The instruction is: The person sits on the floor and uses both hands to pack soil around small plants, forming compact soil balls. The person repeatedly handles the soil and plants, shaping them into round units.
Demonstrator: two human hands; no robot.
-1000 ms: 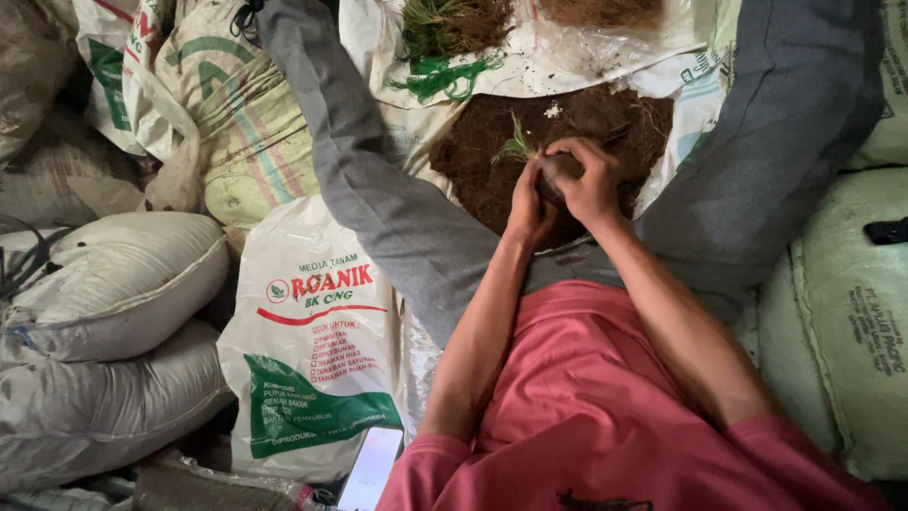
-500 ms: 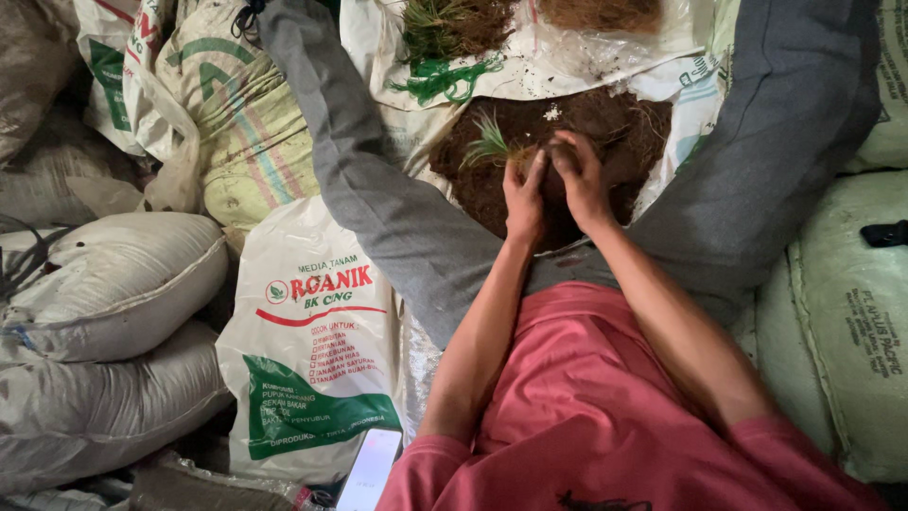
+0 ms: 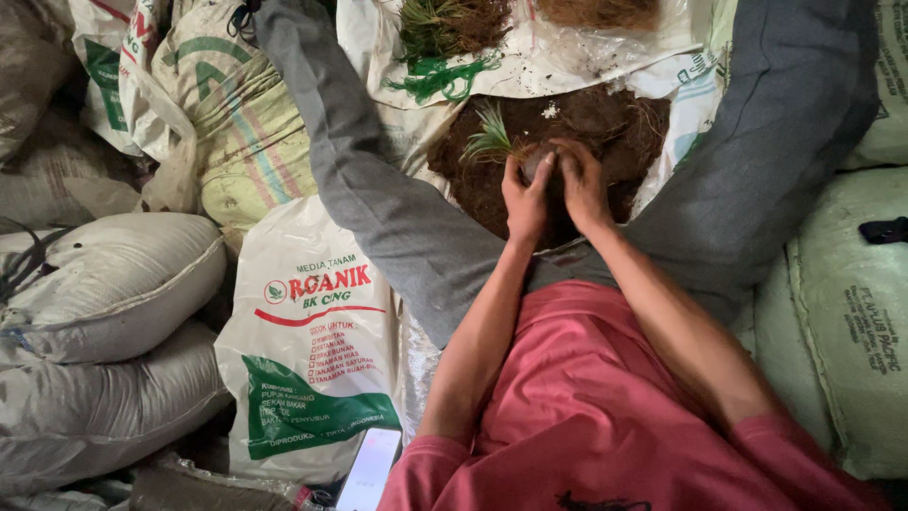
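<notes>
Nearest to us, low in the view, our red shirt (image 3: 605, 416) fills the bottom, and a phone (image 3: 367, 470) lies face up just beside it on the left. Left of our arm a white printed sack (image 3: 312, 350) with a green corner lies flat, with plump grey sacks (image 3: 104, 284) stacked beside it. Our grey trouser legs (image 3: 378, 199) spread apart to either side, framing a heap of dark brown soil (image 3: 586, 132) that rests on a white plastic sheet (image 3: 567, 57).

Over that soil our left hand (image 3: 526, 201) and right hand (image 3: 582, 185) come together, thumbs nearly touching. Both sets of fingers curl closed around a small dark clump of soil (image 3: 537, 161) held between them, just above the heap. A green grassy seedling (image 3: 492, 142) sticks out to the left of our left hand; we cannot tell whether its root sits inside the clump.

Farther off, at the top edge, a bunch of green seedlings (image 3: 430, 24) with brown roots lies on the sheet, and pale green sacks (image 3: 851, 312) rise on the right
</notes>
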